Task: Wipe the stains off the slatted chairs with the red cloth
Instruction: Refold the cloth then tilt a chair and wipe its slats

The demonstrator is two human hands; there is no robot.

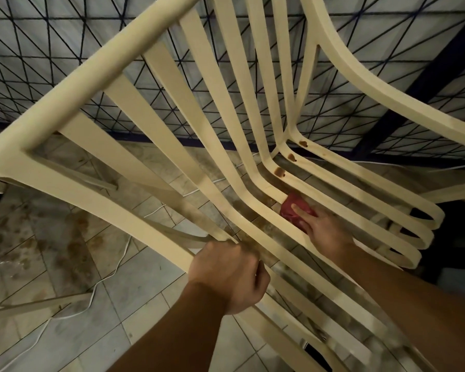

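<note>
Left hand [227,273] grips a slat of the chair [73,85], fingers curled tight. Right hand [324,233], fingers straight, presses the red cloth [291,206] onto a seat slat. 3 brown stains [279,171] mark the chair's bend.

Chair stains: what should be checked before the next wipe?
1. Left hand grips the chair to steady it: ok.
2. Right hand presses the cloth on the chair: ok.
3. Stains all gone: not ok, three brown spots show beyond the cloth.
4. Cloth within reach of those spots: ok, it lies just below them.
5. Cloth damp enough: cannot tell.
</note>
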